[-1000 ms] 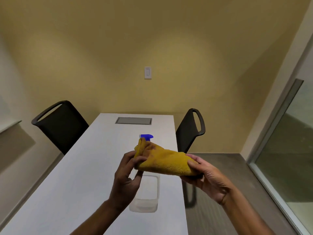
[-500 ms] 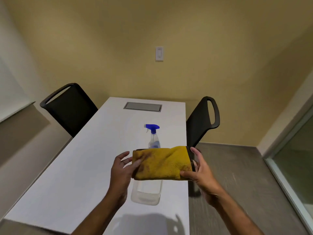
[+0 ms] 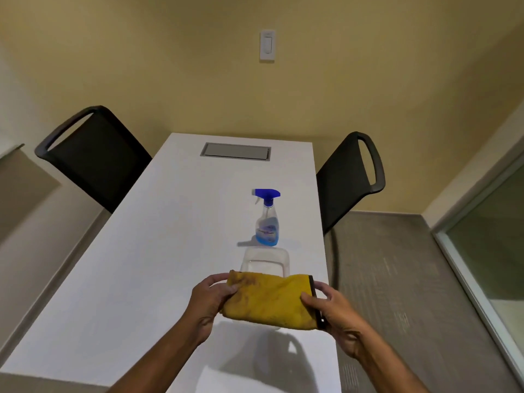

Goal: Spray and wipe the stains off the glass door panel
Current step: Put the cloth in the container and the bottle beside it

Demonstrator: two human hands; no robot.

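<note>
A folded yellow cloth (image 3: 269, 302) with dark smudges and a black edge is stretched between my hands over the white table (image 3: 141, 265). My left hand (image 3: 211, 300) pinches its left end and my right hand (image 3: 336, 313) grips its right, black-trimmed end. Beyond the cloth a clear spray bottle (image 3: 267, 219) with a blue trigger head stands upright on the table. The glass door panel (image 3: 493, 245) shows at the right edge of the view.
A clear plastic tub (image 3: 265, 260) sits on the table, partly hidden under the cloth. Black chairs stand at the left (image 3: 90, 157) and right (image 3: 348, 177) of the table. A grey cable hatch (image 3: 236, 151) lies at the far end. Grey carpet (image 3: 397, 279) lies right.
The view has tipped downward and drawn back from the table. The cloth has been flattened and lowered towards the tub, with both hands still on its ends.
</note>
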